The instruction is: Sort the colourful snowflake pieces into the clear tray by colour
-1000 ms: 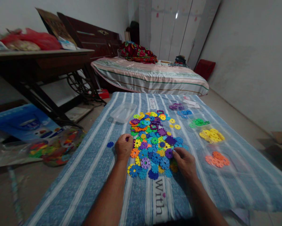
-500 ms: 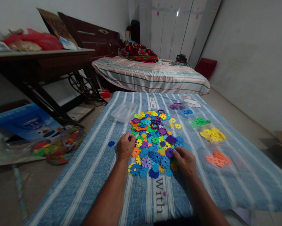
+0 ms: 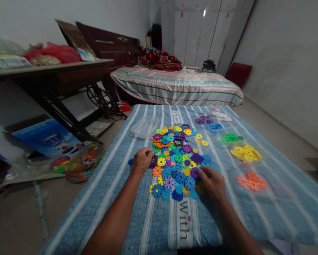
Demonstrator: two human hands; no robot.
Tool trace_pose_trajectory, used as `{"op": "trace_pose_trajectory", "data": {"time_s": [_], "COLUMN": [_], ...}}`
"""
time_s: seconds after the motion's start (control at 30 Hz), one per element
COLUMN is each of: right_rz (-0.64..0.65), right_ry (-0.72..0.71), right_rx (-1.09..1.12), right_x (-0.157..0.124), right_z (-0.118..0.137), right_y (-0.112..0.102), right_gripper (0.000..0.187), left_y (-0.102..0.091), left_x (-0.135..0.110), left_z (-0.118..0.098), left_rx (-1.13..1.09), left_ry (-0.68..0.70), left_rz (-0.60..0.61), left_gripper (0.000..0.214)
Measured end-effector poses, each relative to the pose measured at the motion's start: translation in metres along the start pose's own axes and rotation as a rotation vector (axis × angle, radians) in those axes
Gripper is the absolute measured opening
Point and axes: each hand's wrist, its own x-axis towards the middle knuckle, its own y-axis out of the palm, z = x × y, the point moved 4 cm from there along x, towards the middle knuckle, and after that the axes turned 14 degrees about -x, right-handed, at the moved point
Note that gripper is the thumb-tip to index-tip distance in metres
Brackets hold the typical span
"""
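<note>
A heap of flat, flower-shaped plastic discs (image 3: 178, 156) in many colours lies on a blue striped cloth (image 3: 116, 198). My left hand (image 3: 142, 160) rests at the heap's left edge with its fingers curled in a loose fist; what it holds is hidden. My right hand (image 3: 214, 181) lies at the heap's near right edge, fingers bent and pinching at a purple disc (image 3: 194, 172). Sorted groups lie to the right: orange discs (image 3: 251, 180), yellow discs (image 3: 245, 153), green discs (image 3: 230, 137), blue discs (image 3: 213, 126) and purple discs (image 3: 202, 119).
A clear plastic tub (image 3: 145, 126) stands left of the heap's far end. One blue disc (image 3: 130, 162) lies apart by my left hand. On the floor at left are a bag of coloured pieces (image 3: 79, 162) and a blue box (image 3: 48, 139). A bed (image 3: 174, 86) and a dark table (image 3: 55, 71) stand beyond.
The camera has shifted, so everything sits slightly further right in view. Both hands stay at the heap's edges, the left drawn a little closer to the lone blue disc.
</note>
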Motion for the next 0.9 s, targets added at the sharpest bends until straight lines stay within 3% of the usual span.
{"op": "trace_pose_trajectory", "data": {"time_s": [0.2, 0.43, 0.53, 0.77, 0.9], "right_rz": [0.016, 0.039, 0.023, -0.175, -0.228], "right_ry": [-0.038, -0.089, -0.177, -0.437, -0.490], "right_rx": [-0.057, -0.145, -0.236, -0.449, -0.542], "right_x": [-0.002, -0.002, -0.003, -0.006, 0.005], "right_z": [-0.001, -0.002, 0.002, 0.029, 0.039], "right_y": [0.002, 0.003, 0.007, 0.018, 0.020], "right_gripper": [0.038, 0.035, 0.032, 0.030, 0.027], "left_y": [-0.024, -0.018, -0.016, -0.019, -0.019], "left_x": [0.025, 0.025, 0.022, 0.020, 0.020], "left_z": [0.017, 0.015, 0.011, 0.010, 0.008], "left_rx": [0.300, 0.597, 0.639, 0.623, 0.649], "left_ry": [0.009, 0.097, 0.105, 0.125, 0.118], "left_rz": [-0.060, 0.034, 0.055, 0.031, 0.050], "left_gripper": [0.016, 0.022, 0.024, 0.021, 0.023]}}
